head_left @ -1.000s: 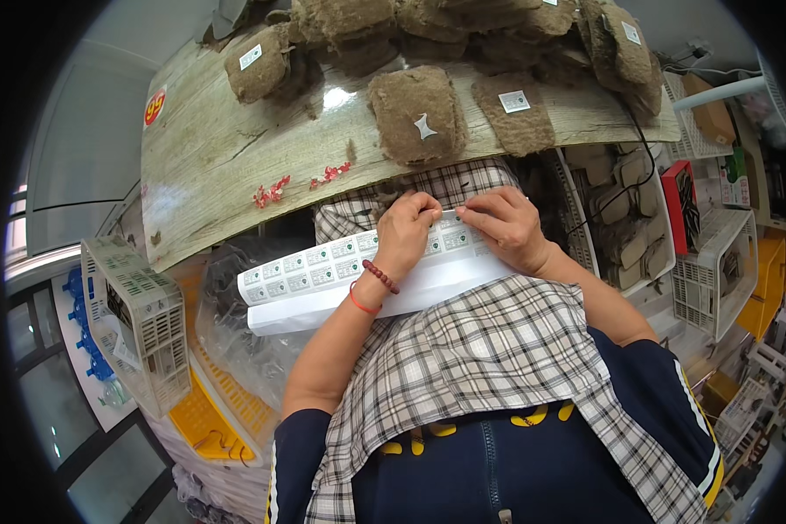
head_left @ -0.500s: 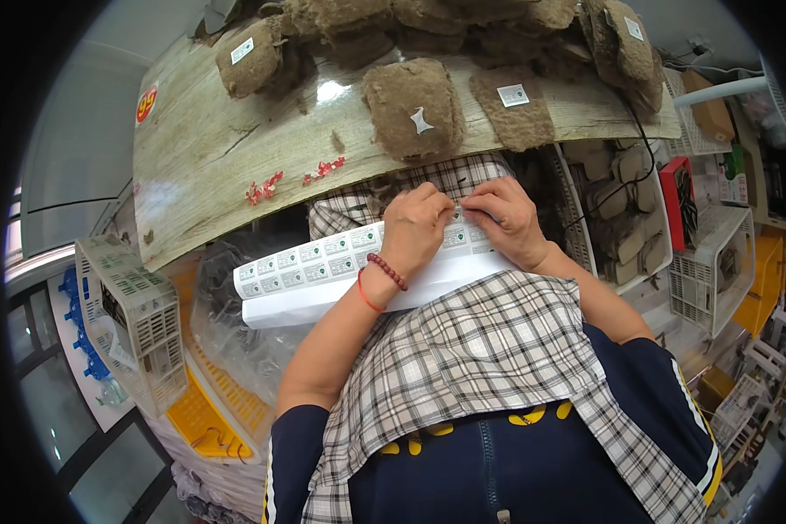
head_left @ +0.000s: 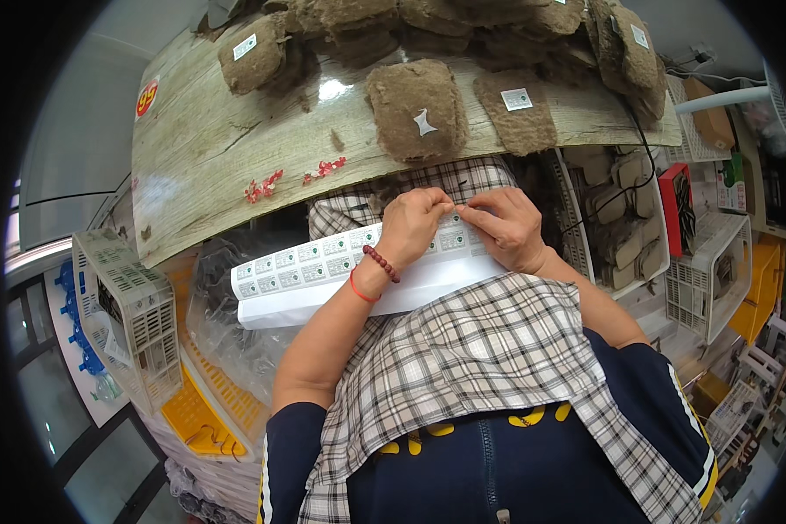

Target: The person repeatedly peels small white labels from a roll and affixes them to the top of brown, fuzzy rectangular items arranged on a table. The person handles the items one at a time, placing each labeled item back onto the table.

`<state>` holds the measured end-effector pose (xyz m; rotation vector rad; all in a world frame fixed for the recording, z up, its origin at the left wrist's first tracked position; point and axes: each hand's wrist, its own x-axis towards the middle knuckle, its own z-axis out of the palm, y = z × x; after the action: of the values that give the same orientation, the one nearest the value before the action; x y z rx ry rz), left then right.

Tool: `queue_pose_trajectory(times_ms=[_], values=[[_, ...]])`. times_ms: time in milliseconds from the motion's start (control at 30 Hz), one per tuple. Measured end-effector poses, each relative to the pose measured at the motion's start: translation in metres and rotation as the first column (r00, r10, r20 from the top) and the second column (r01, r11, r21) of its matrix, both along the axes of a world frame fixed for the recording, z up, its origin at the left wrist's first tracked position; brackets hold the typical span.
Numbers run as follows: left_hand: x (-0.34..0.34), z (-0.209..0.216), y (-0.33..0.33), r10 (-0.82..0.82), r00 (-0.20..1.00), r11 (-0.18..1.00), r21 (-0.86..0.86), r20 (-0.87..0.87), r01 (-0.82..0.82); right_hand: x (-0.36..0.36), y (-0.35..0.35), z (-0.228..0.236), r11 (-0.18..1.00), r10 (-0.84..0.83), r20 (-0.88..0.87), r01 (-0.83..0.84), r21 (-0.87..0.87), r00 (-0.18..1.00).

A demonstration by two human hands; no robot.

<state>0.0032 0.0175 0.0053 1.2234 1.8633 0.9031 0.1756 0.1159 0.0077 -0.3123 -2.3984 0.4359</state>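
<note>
Across the person's lap, below the near edge of the table, lies a white label sheet point(head_left: 297, 266), printed with 2 visible rows of small grey-and-green labels. Blank white paper shows along its lower side; whether that is a fold or another layer, I cannot tell. The left hand point(head_left: 410, 225) is over the sheet, thumb and fingertips pinching it at the upper edge. The right hand point(head_left: 508, 229) pinches at the same edge, its fingertips just beside the left ones. Whether a single label is lifted between them is too small to tell. A dark red beaded bracelet point(head_left: 382, 263) and a red cord point(head_left: 361, 286) circle the left wrist. Under the forearms spreads a checked apron point(head_left: 472, 341).

Beyond the hands, the wood-patterned table point(head_left: 210, 166) carries a brown fibrous pad point(head_left: 402, 105) with a curled white label point(head_left: 424, 121), and beside it a flatter pad point(head_left: 515, 131) with a flat label point(head_left: 516, 99). Farther back is a pile of similar pads point(head_left: 349, 17). Red scraps point(head_left: 264, 186) lie in 2 clusters near the table's edge. To the left are clear plastic point(head_left: 244, 306) and a white crate point(head_left: 153, 306); to the right, a red box point(head_left: 675, 210).
</note>
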Motion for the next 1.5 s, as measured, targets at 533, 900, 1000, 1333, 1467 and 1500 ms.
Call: queue_pose_trajectory(times_ms=[533,900,1000,1333,1467,1500], values=[[-0.003,-0.005,-0.001,-0.032,0.999,0.996,0.088,-0.044,0.036,-0.006,0.0,0.001,0.983,0.099,-0.107,-0.114,-0.147,0.989],[-0.006,0.055,-0.006,0.279,0.837,0.741,0.66,-0.471,0.124,-0.018,0.031,0.032,0.345,-0.18,-0.24,-0.168,-0.924,0.954],[-0.023,0.072,0.017,0.319,0.741,0.814,0.572,-0.59,0.105,-0.046,0.055,0.057,0.289,-0.176,-0.205,-0.149,-0.946,0.963],[-0.024,0.044,0.031,0.209,0.742,0.89,0.439,-0.637,0.126,-0.118,0.089,0.042,0.442,-0.116,-0.024,0.029,-0.897,0.993],[-0.025,0.041,0.03,0.211,0.755,0.886,0.448,-0.621,0.121,-0.118,0.087,0.036,0.466,-0.144,-0.025,0.045,-0.884,0.989],[-0.025,0.041,0.03,0.211,0.753,0.886,0.448,-0.623,0.122,-0.119,0.086,0.035,0.484,-0.148,-0.025,0.05,-0.874,0.989]])
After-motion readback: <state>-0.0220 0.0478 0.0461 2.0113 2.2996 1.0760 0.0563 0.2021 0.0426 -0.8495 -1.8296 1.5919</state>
